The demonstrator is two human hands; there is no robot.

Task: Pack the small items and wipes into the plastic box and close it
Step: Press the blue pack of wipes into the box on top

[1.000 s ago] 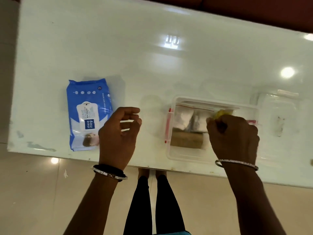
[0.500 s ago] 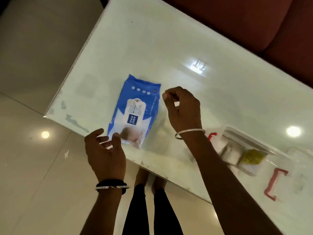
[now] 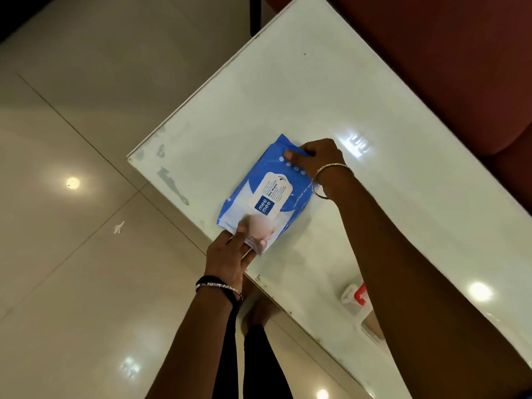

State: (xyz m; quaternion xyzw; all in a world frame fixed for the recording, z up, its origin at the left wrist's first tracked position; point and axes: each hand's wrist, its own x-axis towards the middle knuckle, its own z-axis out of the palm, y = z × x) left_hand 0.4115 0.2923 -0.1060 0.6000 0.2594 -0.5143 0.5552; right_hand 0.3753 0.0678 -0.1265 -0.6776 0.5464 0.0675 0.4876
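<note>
Wipes pack: the blue wipes pack (image 3: pixel 267 194) lies at the near-left corner of the desk (image 3: pixel 316 82), its near end at the desk edge; whether it is already lifted clear, I cannot tell.
Hands: the left hand (image 3: pixel 230 257) pinches the pack's near end, thumb on top; the right hand (image 3: pixel 319 159) grips the far end, thumb on top and fingers curled round it.
Plastic box: only a corner of the plastic box (image 3: pixel 349 299) with a red latch (image 3: pixel 360 295) shows, well apart from the pack and mostly hidden behind the right forearm.
Risk, drop: the pack is soft and slick, held only by its ends; it could sag or slip out, and from here it would fall to the floor (image 3: pixel 72 254).
Risk, fit: the pack looks long beside the little that shows of the box; set on top of the contents, it may keep the lid from shutting.
Risk, knock: the right forearm crosses over the box, so a careless swing could shove it.
Count: one wipes pack; one box; one latch in view; two hands; small items cannot be counted, being hidden.
</note>
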